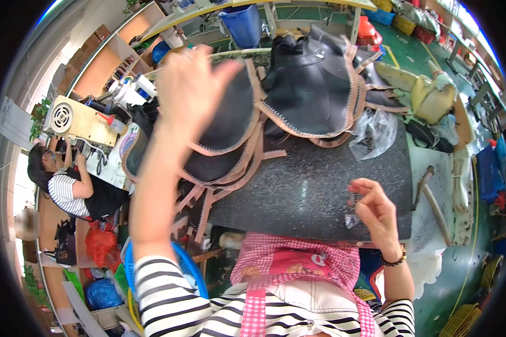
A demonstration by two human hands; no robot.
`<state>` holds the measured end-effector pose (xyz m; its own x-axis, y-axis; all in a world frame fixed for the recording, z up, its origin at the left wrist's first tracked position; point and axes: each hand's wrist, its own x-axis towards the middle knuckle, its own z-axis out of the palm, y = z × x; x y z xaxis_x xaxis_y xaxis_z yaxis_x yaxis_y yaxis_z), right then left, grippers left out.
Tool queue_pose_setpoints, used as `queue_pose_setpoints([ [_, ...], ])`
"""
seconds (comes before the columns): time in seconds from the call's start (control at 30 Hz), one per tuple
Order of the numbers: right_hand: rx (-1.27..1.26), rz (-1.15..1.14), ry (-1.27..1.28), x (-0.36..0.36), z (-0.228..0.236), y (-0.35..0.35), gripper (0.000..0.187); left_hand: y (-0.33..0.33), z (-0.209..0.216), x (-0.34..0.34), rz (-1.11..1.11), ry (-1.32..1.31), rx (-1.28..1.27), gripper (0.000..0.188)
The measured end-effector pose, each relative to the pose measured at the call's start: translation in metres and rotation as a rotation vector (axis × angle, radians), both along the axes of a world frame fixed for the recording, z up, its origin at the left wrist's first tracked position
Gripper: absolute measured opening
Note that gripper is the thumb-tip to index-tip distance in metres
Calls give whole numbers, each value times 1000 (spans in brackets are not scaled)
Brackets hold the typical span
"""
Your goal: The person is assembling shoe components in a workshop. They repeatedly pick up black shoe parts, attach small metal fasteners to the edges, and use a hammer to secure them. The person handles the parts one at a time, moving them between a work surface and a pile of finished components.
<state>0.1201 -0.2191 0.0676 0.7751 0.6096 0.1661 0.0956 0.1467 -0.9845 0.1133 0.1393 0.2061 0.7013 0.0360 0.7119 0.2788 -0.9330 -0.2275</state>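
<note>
My left hand point(190, 92) is raised over the left pile of black leather-like pieces point(227, 121), its thumb stretched out to the side. Motion smears its fingers, and whatever lies under the palm is hidden. Tan zigzag-edged strips point(257, 147) border these curved pieces. A second stack of black pieces point(309, 92) with the same trim lies to the right of it. My right hand point(378, 212) hovers above the near right part of the dark speckled work surface point(298, 188), fingers loosely curled and apart. Close to its fingertips is a small clear scrap point(351, 221).
Crumpled clear plastic point(373, 135) lies right of the stacks. Beyond the surface's right side are a wooden-handled tool point(436, 213) and a yellowish padded form point(433, 95). At left, a person point(70, 182) sits by a cream machine point(81, 121). A blue bin point(242, 27) stands behind.
</note>
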Motion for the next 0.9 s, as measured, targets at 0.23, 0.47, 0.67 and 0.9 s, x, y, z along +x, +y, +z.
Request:
queue_pose_setpoints([
  [0.23,26,62,131,17,-14,-17,14,145,11,28,308,694,-850,57],
  [0.47,-127,-114,4,26,7,-50,15,84,72,-50,-335,258,-1180,32],
  [0.67,90,50,-170,6,58,-30,15,-12,43,-151,-424,400,-1306,37],
  [0.9,-157,359,241,-48,-20,76,12,-60,-160,-157,-383,582,-2052,45],
])
